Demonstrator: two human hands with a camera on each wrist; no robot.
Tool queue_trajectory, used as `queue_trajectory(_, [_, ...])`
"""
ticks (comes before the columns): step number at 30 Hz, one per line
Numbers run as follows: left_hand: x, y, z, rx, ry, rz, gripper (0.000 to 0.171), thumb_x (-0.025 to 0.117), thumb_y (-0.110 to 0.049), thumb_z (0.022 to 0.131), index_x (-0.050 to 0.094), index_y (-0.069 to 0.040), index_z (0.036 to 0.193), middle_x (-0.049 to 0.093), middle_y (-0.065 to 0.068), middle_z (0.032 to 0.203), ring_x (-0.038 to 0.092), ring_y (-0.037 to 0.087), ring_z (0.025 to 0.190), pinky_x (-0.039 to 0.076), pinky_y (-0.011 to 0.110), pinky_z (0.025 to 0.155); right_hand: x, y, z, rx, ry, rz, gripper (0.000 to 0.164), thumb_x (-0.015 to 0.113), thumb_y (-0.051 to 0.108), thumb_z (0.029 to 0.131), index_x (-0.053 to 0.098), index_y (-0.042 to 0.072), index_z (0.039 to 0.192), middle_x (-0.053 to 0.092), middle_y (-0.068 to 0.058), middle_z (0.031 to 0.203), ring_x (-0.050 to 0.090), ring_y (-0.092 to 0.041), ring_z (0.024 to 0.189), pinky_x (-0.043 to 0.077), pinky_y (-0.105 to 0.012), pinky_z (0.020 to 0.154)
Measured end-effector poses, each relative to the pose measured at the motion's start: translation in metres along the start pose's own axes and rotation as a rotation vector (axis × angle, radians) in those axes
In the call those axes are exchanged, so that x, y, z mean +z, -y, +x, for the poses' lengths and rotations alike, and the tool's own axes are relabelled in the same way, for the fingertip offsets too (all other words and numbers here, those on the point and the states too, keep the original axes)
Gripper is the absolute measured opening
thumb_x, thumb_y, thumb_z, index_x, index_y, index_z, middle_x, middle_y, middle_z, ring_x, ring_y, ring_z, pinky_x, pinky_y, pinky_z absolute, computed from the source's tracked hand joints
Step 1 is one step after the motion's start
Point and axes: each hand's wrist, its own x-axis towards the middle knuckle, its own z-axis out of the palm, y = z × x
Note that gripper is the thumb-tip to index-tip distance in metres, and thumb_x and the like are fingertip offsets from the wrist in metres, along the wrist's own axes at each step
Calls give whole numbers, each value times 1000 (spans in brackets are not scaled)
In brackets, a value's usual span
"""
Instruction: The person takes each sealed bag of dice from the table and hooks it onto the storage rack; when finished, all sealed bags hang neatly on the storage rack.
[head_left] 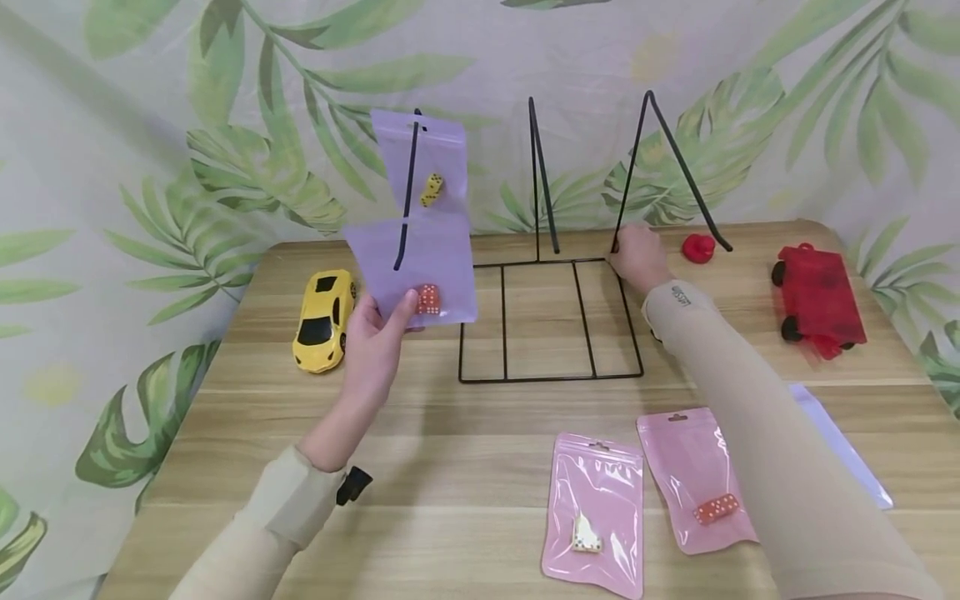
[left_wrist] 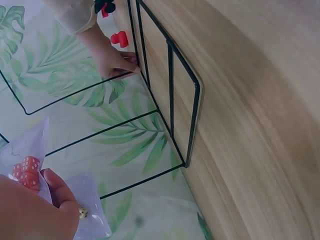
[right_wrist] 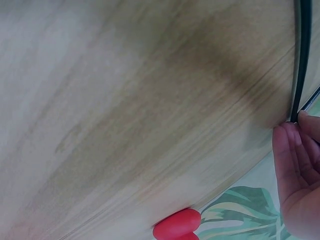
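Note:
My left hand [head_left: 375,346] pinches a purple zip bag [head_left: 375,254] with orange-red dice [head_left: 428,300] inside, its thumb across the front. The bag's top edge meets the left hook [head_left: 412,167] of a black wire rack [head_left: 551,380], and the hook's tip lies in front of the bag. Behind, another purple bag [head_left: 397,158] with yellow dice [head_left: 432,190] hangs on the same hook. My right hand [head_left: 643,257] grips the rack's back right corner, at the foot of the right hook [head_left: 686,162]; the right wrist view shows thumb and fingers [right_wrist: 290,155] around the wire.
A yellow toy car [head_left: 322,321] stands left, a red toy vehicle [head_left: 821,296] right. Near the right hand is a small red object [head_left: 698,247]. Two pink bags [head_left: 592,483] with dice lie in front; another purple bag [head_left: 843,446] is partly behind the right forearm.

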Motion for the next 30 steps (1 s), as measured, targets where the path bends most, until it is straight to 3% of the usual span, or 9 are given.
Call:
queue_trajectory(9, [7,-1,30,-59,-20,-52,22,59,-25,99,54,-11,115,61,-5,104,63,6,90,57,19,77,5,-4,4,-5,-3,-1,21,63,15,89,66,0,75,70,-21,86,67,-38,83,56,-49,73])
queue_trajectory(18, [14,-3,55,-74,-59,-80,19,61,-30,97,55,-17,110,63,-6,99,65,6,83,55,18,73,5,-3,4,-9,5,4,19,63,14,90,68,-1,80,72,-22,88,67,-38,83,56,-49,75])
queue_trajectory(24, [17,-5,71,-123,-128,-79,29,65,-35,94,53,-14,110,61,-6,98,62,6,84,55,17,72,4,-2,4,-9,8,0,18,61,12,89,68,-2,81,72,-23,90,68,-40,85,55,-50,76])
queue_trajectory(30, [15,1,81,-150,-150,-110,40,68,-39,91,53,-11,115,61,-4,99,62,7,86,55,19,71,3,0,3,-10,2,1,17,62,11,88,67,-2,79,71,-23,88,68,-40,84,55,-50,75])
